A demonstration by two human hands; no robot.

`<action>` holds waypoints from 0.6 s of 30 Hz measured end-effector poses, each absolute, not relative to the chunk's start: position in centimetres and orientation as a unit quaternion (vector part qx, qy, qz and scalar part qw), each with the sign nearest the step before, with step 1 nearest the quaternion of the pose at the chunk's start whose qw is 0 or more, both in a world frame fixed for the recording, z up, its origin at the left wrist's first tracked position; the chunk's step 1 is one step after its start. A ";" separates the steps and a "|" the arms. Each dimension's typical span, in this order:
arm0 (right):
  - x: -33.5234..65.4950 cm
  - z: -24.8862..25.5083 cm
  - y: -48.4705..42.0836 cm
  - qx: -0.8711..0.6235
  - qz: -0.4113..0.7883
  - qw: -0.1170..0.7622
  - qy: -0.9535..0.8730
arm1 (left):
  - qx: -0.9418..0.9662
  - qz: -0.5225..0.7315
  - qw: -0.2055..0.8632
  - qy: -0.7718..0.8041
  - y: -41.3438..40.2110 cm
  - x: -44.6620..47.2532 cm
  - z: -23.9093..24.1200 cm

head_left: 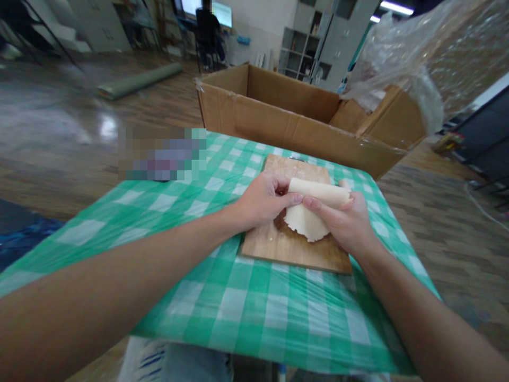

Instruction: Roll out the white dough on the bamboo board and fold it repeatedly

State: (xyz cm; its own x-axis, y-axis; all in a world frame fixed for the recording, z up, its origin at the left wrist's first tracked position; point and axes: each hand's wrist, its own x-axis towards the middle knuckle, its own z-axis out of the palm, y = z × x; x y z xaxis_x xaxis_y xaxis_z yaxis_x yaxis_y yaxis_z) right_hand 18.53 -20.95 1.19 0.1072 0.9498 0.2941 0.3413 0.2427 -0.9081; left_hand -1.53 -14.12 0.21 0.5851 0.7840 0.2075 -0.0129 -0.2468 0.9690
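Note:
A pale, thin sheet of dough (308, 222) with a ragged lower edge hangs over a wooden board (296, 258). Its upper part is curled into a roll (320, 192); whether anything lies inside that roll is hidden. My left hand (267, 197) pinches the dough at the roll's left end, thumb along the near side. From the right, my right hand (345, 217) grips the roll, its thumb almost meeting the left thumb and its other fingers mostly out of sight behind the dough. Light flour-like marks show on the board's far part.
A green-and-white checked cloth (191, 318) covers the table. Beyond its far edge stands a large open cardboard box (278, 119) with clear plastic wrap (397, 58) at its right. A green roll (139, 80) lies on the floor; a person (208, 32) sits at the back.

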 end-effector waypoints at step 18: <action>18.9 1.3 -20.5 -0.512 0.332 0.503 -0.612 | 0.654 0.373 0.591 0.291 -14.6 -1.4 0.4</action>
